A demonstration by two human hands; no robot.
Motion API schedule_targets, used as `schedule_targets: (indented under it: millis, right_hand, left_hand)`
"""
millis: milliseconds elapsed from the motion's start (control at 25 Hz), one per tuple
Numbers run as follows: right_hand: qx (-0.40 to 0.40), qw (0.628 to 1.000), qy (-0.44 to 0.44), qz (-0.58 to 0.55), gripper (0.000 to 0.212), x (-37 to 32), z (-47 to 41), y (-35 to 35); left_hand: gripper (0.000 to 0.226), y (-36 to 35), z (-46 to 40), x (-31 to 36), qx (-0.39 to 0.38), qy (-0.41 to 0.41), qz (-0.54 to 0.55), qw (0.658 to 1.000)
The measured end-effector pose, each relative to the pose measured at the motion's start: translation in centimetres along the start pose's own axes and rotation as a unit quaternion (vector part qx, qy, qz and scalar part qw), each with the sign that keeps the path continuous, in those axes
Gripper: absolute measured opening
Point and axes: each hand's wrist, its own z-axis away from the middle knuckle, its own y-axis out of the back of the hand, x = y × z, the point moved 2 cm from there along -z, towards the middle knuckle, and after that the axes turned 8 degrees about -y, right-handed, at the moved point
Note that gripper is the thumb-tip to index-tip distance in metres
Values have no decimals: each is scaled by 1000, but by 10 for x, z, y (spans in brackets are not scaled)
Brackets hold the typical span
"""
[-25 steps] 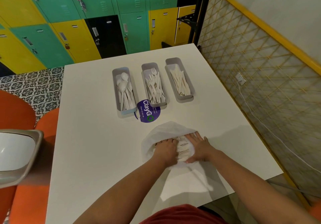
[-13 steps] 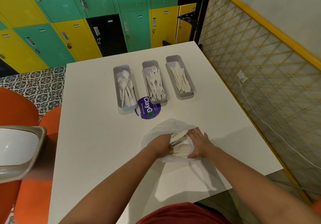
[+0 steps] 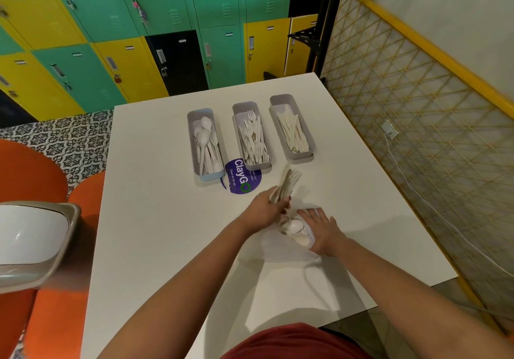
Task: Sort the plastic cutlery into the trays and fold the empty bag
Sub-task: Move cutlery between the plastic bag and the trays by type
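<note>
Three grey trays stand side by side on the white table (image 3: 155, 219): the left tray (image 3: 205, 175) holds spoons, the middle tray (image 3: 251, 108) forks, the right tray (image 3: 292, 99) knives. My left hand (image 3: 265, 209) grips a bunch of white forks (image 3: 289, 182), lifted above the table with the tines pointing toward the trays. A white plastic bag (image 3: 281, 250) lies in front of me with white spoons (image 3: 293, 227) showing at its mouth. My right hand (image 3: 324, 232) rests flat on the bag's right side, fingers spread.
A round purple ClayGo sticker (image 3: 239, 182) lies on the table between the trays and the bag. Orange seats (image 3: 27, 175) and a grey-rimmed white bin (image 3: 30, 241) stand at the left. A mesh fence (image 3: 417, 124) runs along the table's right edge; lockers (image 3: 139, 38) stand behind.
My left hand has come out of the bag with a bunch of forks and moved up toward the trays. My right hand stays on the bag.
</note>
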Motion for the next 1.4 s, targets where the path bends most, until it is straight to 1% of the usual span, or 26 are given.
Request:
schedule_targets:
  millis: [80,120,160,240,280,320,360,440,480,520,560,600,640,680,720,760,800,880,920,960,1040,1160,1240,1280,1320,1400]
  right_hand:
    - [5,1000,-1,3,101,-1,1,-1]
    - [1,1000,-2,7,100,-2,1,0]
    - [-9,1000,-4,9,99,-2,1,3]
    - [-42,999,-9,9,98,-2,4,19]
    - [-53,998,-14,6,95,-3,6,30]
    - [-44,999,-18,1,87,-5,10,43]
    - [-8,1000,-19,-10,74,-8,13,56]
    - [116,990,-2,-83,46,-19,20,76]
    - [165,972,9,-168,35,-26,23,83]
    - [180,942,18,-282,28,-34,25,89]
    - [160,901,26,-402,23,-43,28,93]
    - [117,859,32,-498,22,-53,30,94]
    - [71,829,33,-554,24,-61,32,94]
    - [24,812,34,-582,31,-68,33,91]
    - [-19,805,43,-591,43,-73,33,85]
    - [-52,806,57,-587,54,-76,33,78]
    - [-79,802,74,-587,60,-77,33,70]
    - [-119,776,86,-613,63,-77,29,54]
    - [-134,769,79,-620,61,-77,27,49]
    - [-142,777,67,-609,59,-76,26,46]
    - [-144,823,41,-547,46,-72,23,40]
    - [-157,874,39,-458,21,-65,23,33]
    - [-148,923,50,-353,17,-59,23,27]
    - [-145,940,54,-305,18,-58,23,23]
    - [-143,950,47,-272,18,-57,25,23]
    - [-125,954,29,-271,19,-58,28,29]
  left_hand:
    - [15,5,-3,2,40,21,115,992]
    - [18,7,-5,2,62,33,177,982]
    - [18,9,-6,2,85,44,247,964]
    - [16,12,-9,3,140,63,386,910]
    - [16,14,-10,3,165,68,431,884]
    - [16,18,-12,2,186,70,460,865]
    - [15,21,-13,2,202,69,481,850]
    - [15,27,-15,0,225,70,503,832]
    - [15,28,-15,0,234,73,506,827]
    - [15,28,-14,0,241,77,509,823]
    - [16,28,-14,0,246,81,513,819]
    - [17,28,-14,-1,248,81,521,812]
    - [17,28,-15,-2,249,77,533,805]
    - [16,29,-16,-5,252,72,543,798]
    - [15,31,-18,-8,260,70,552,790]
    - [14,33,-19,-11,271,69,560,780]
    - [12,35,-19,-15,282,68,567,771]
    - [13,37,-18,-17,296,60,577,759]
    - [15,39,-17,-16,299,55,583,753]
    - [18,40,-15,-16,302,54,596,742]
    - [20,42,-14,-18,301,57,627,716]
    - [17,47,-13,-25,300,73,645,699]
    - [15,49,-13,-30,299,79,654,690]
    - [15,50,-13,-31,298,82,657,687]
    - [15,50,-13,-31,294,86,660,687]
    - [18,50,-12,-30,279,93,659,692]
